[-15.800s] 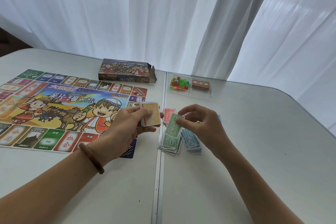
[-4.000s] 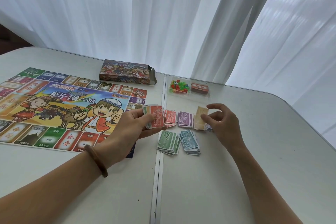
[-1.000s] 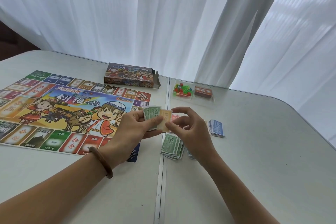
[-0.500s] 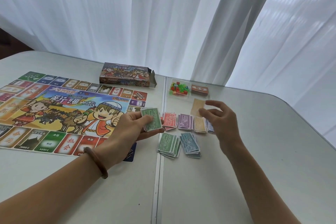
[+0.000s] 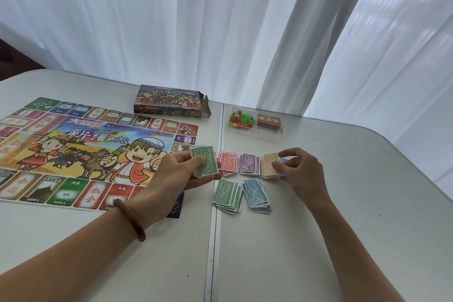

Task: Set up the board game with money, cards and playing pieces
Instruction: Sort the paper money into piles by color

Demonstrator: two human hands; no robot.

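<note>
The colourful game board [image 5: 73, 152] lies flat on the left of the table. My left hand [image 5: 181, 174] holds a stack of play money [image 5: 204, 161] with a green 500 note on top. My right hand [image 5: 297, 169] pinches a tan note at the top of the tan pile [image 5: 269, 167]. Sorted piles lie between my hands: red [image 5: 228, 163], purple [image 5: 250, 164], green [image 5: 228, 195] and blue [image 5: 257, 193]. More blue notes are partly hidden behind my right hand.
The open game box [image 5: 169, 102] stands behind the board. A clear tray [image 5: 279, 135] at the back holds small coloured playing pieces [image 5: 239, 120] and a red card deck [image 5: 269, 121]. A seam [image 5: 215, 228] splits the white table. White curtains hang behind.
My right hand carried a tan note from the stack in my left hand down onto the tan pile. The stack's top note is now green.
</note>
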